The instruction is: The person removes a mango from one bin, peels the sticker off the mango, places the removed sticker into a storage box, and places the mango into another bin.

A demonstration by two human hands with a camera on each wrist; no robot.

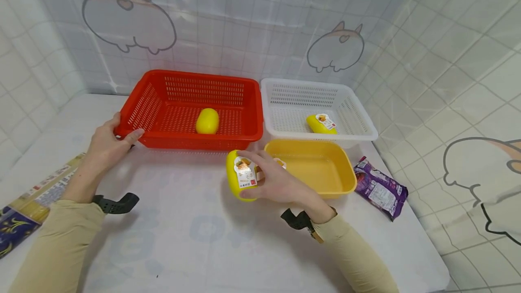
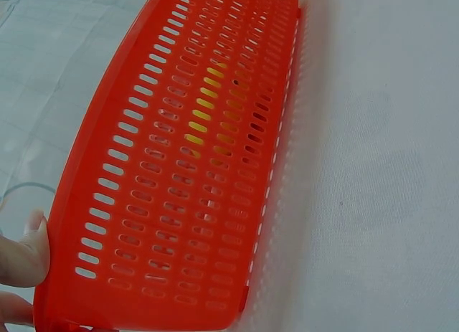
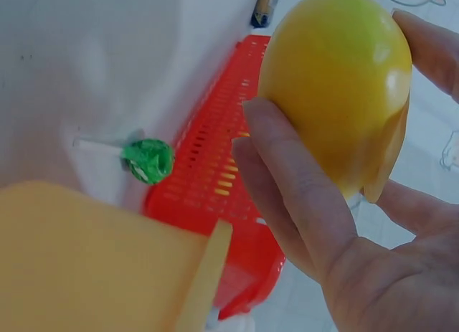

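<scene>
My right hand (image 1: 278, 177) holds a yellow mango (image 1: 233, 177) with a white printed label, above the table in front of the baskets. In the right wrist view, fingers and thumb curve round the mango (image 3: 337, 81). My left hand (image 1: 107, 141) grips the near left corner of a red basket (image 1: 203, 143), thumb over the rim. A second yellow mango (image 1: 207, 121) lies inside that basket; through its slots, yellow shows in the left wrist view. A labelled yellow mango (image 1: 315, 125) sits in the white basket (image 1: 325, 137).
A yellow tub (image 1: 321, 168) stands before the white basket, beside a purple packet (image 1: 380, 189). At left lies a long package (image 1: 40, 198). A green-wrapped lollipop (image 3: 149, 160) lies between tub and red basket. Tiled walls (image 1: 460, 80) rise behind and at the sides.
</scene>
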